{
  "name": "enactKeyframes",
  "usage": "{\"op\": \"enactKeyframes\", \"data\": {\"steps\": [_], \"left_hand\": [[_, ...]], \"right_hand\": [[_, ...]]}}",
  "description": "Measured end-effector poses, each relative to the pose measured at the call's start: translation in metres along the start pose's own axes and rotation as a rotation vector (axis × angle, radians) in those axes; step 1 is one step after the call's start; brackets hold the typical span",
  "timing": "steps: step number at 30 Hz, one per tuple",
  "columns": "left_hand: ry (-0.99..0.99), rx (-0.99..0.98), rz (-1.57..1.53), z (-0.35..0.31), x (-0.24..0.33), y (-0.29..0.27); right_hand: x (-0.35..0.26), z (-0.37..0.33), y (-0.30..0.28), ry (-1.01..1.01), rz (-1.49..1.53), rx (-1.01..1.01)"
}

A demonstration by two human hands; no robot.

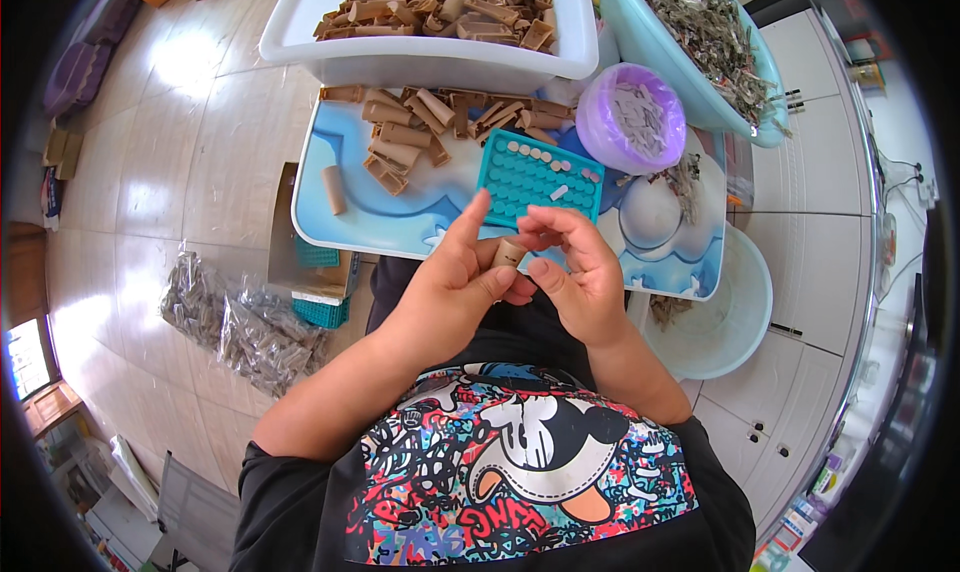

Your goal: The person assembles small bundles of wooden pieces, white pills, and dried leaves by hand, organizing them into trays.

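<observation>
My left hand (458,290) is closed around a small tan plastic casing (509,254), held upright above my lap between thumb and fingers. Close against its right side is my right hand (573,277), fingers curved and thumb spread away from them. Whether its fingertips touch the casing is hard to make out. Just beyond both hands, a teal tray (520,192) with rows of round pockets lies on the table. Small pale round pieces (537,154) fill part of its far row, and a small white piece (559,192) lies loose on top.
More tan casings (398,137) are heaped on the blue patterned table (330,234), below a white bin (430,70) full of them. A purple-lined tub (592,132) holds grey pieces. A light-blue basin (765,62) stands at far right, a pale basin (755,302) lower; bagged parts (245,322) lie left.
</observation>
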State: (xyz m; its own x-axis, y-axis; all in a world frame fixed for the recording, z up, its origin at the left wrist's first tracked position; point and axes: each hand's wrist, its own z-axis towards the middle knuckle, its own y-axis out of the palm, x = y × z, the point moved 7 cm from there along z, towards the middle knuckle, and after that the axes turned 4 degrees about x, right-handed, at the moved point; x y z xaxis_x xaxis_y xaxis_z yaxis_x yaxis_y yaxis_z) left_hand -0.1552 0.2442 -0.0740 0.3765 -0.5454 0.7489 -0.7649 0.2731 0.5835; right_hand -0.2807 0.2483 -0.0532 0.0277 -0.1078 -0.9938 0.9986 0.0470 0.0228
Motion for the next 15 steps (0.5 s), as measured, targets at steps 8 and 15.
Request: {"op": "enactKeyframes", "data": {"steps": [8, 15], "left_hand": [[0.473, 0.045, 0.795, -0.012, 0.030, 0.016], [0.425, 0.161, 0.868, -0.009, 0.033, 0.005]], "right_hand": [[-0.015, 0.003, 0.002, -0.166, -0.411, -0.051], [0.006, -0.004, -0.009, 0.043, 0.109, 0.045]]}}
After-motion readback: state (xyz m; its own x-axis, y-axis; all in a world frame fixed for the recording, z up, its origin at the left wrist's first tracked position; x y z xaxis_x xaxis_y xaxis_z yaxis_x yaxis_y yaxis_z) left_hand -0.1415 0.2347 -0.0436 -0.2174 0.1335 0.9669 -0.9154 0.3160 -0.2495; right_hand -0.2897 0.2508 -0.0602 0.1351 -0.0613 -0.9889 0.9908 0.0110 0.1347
